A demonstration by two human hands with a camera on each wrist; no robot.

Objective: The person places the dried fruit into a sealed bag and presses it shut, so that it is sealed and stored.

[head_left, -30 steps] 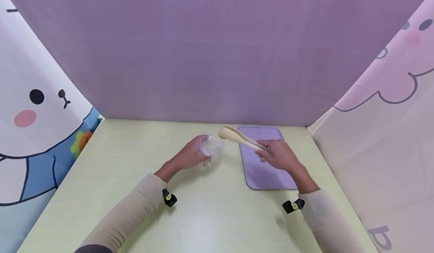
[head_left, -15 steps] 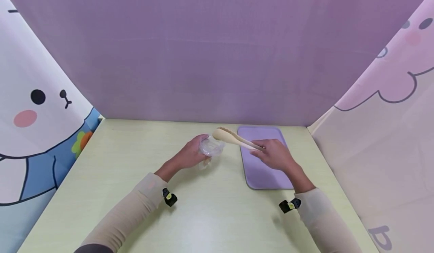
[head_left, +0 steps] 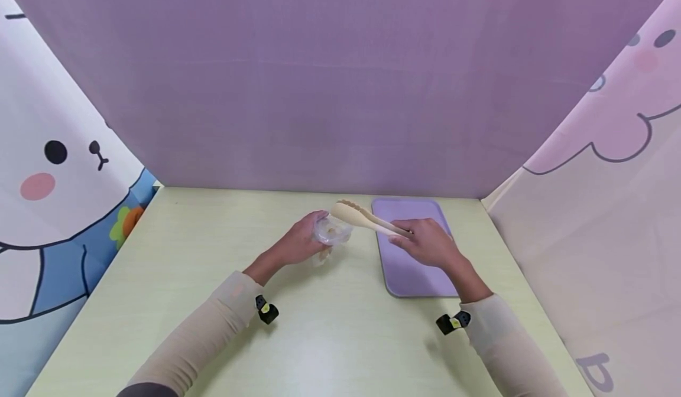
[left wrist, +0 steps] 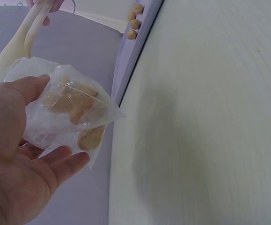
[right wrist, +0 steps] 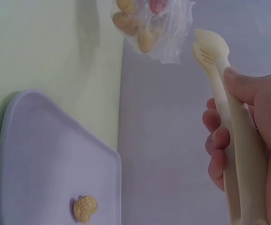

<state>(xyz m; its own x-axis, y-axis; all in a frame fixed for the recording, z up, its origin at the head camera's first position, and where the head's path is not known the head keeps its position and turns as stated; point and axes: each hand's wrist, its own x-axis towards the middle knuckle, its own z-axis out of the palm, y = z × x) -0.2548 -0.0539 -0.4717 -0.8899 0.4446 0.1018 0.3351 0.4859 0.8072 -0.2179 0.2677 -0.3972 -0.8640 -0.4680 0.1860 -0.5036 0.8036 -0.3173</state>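
A clear plastic bag point(head_left: 334, 236) with several tan, rounded, nut-like pieces point(left wrist: 72, 98) in it is held up over the table by my left hand point(head_left: 298, 243). Its mouth faces up, with the thumb on one side and the fingers beneath. My right hand point(head_left: 430, 244) grips cream-coloured tongs point(head_left: 367, 218). Their scalloped tips are close together at the bag's mouth, and nothing shows between them in the right wrist view. Below the right hand lies a purple tray point(head_left: 412, 282). More tan pieces point(right wrist: 85, 208) sit on it, hidden under the hand in the head view.
The pale table point(head_left: 308, 338) extends to a purple backdrop point(head_left: 340, 90) at its far edge. Cartoon-printed cloths stand along the left side point(head_left: 69, 208) and the right side point(head_left: 612, 220).
My right hand has moved left with the tongs, bringing their tips over the bag's mouth. A tan piece now shows inside the mouth. The left hand has stayed almost still.
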